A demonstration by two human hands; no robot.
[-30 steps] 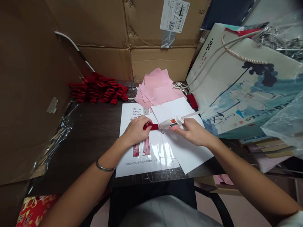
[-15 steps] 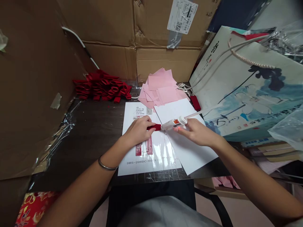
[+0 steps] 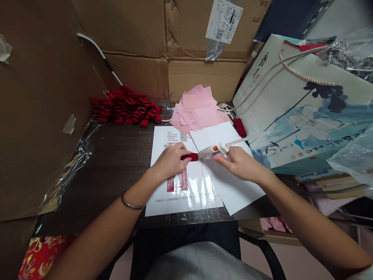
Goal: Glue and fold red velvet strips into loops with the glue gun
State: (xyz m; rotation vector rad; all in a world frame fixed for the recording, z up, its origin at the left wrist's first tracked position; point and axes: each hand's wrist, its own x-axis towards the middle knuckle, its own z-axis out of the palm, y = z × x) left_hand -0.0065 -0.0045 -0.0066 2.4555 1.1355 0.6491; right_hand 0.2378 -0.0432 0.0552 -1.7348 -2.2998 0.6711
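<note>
Gluing step at a cluttered dark table (image 3: pixel 116 163), seen from above the seated person. The left hand (image 3: pixel 170 159) lies flat-fingered on a printed white sheet (image 3: pixel 177 194), its fingertips closed down on a small red strip (image 3: pixel 190 156) that rests on the sheet just right of the hand; the strip is pinned against the paper rather than lifted. The right hand (image 3: pixel 237 163) is wrapped around a white glue gun (image 3: pixel 214 150), gripping its body, with the nozzle pointing left and touching, or all but touching, the right end of the red strip; whether glue is flowing cannot be told. A second plain white sheet (image 3: pixel 230 182) overlaps the printed one under the right hand. At the far side of the table lie a heap of folded red strips (image 3: pixel 125 107) to the left and a loose stack of pink paper squares (image 3: pixel 196 109) at centre, backed by cardboard boxes (image 3: pixel 163 42); a painted gift bag (image 3: pixel 303 105) leans in at the right. Judged from this arrangement, the step in hand is applying adhesive to the end of the strip. The next move would call for a steady nozzle held at the strip's edge and firm, unmoving pressure from the left fingertips, kept clear of the hot tip.
</note>
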